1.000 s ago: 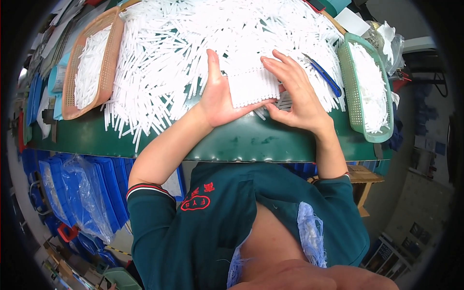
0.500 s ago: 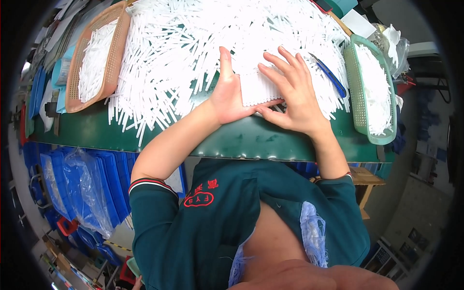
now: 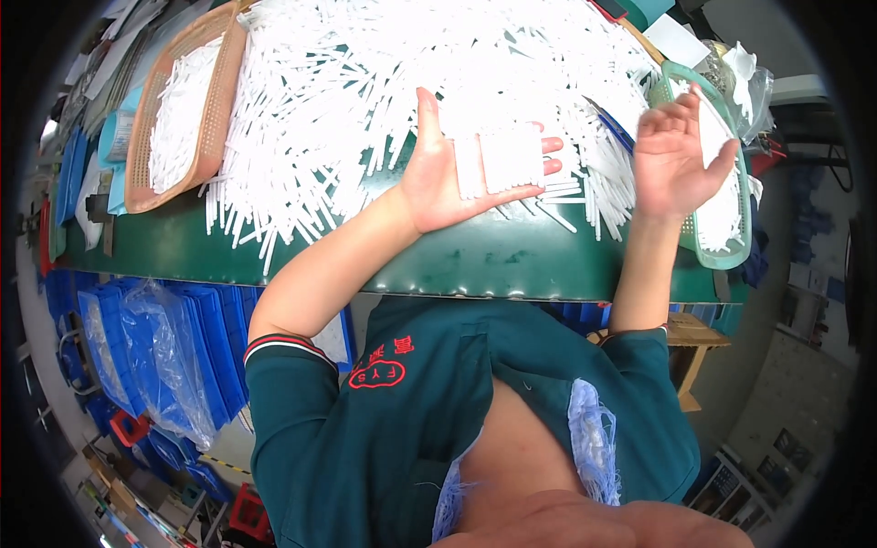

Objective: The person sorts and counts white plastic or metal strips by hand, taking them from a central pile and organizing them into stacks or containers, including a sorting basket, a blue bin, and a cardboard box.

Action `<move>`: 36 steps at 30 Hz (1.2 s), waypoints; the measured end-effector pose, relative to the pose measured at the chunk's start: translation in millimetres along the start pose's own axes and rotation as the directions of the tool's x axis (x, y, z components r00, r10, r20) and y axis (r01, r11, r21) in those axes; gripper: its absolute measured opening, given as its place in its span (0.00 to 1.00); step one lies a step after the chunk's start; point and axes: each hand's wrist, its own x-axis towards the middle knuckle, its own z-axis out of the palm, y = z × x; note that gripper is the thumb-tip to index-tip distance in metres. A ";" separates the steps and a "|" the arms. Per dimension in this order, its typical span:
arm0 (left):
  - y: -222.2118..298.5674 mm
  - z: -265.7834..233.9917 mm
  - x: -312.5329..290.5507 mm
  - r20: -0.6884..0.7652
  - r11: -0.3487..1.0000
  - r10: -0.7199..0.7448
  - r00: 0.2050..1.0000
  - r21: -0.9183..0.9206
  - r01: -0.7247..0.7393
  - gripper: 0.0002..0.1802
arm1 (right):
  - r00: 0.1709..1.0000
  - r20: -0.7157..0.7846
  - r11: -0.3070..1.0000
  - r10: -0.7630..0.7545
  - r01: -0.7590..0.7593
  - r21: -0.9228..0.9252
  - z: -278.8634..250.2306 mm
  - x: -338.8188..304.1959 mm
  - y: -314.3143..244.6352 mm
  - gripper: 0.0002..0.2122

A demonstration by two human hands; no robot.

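My left hand (image 3: 438, 187) is palm up and stretched nearly flat, its thumb raised. Across its palm and fingers lies a row of short white sticks (image 3: 513, 160), side by side, with a small gap near the thumb side. Fingertips show past the row's right end. My right hand (image 3: 676, 164) is raised beside the green basket (image 3: 674, 205) on the right, palm showing. Its thumb stands apart and its fingers are loosely bent, slightly blurred; I see nothing in its palm. A wide heap of loose white sticks (image 3: 320, 110) spreads behind and around my left hand.
A tan basket (image 3: 219, 119) of white sticks stands at the left of the green table (image 3: 438, 265). Partly behind my right hand lies a blue cutter (image 3: 614, 128). White pieces fill the green basket. Blue bins (image 3: 196, 338) stand below the table at left.
My right hand has left the row of sticks on my left hand and moved right, turning palm up by the green basket. My left hand stays nearly in place.
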 end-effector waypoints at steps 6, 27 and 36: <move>1.9 2.8 0.1 -0.014 1.000 -0.003 1.000 0.027 0.004 0.65 | 0.976 -0.213 0.951 0.051 0.017 0.309 -10.6 5.1 -27.8 0.37; 7.6 3.8 0.9 -0.090 0.907 0.351 0.932 0.282 -0.314 0.37 | 0.914 -0.218 0.361 0.342 -0.342 -0.868 33.1 -43.3 56.0 0.07; 2.3 1.7 0.2 -0.206 0.888 0.406 0.890 0.317 -0.332 0.27 | 0.652 -0.413 0.299 0.635 -0.701 -0.648 28.9 -44.5 79.7 0.11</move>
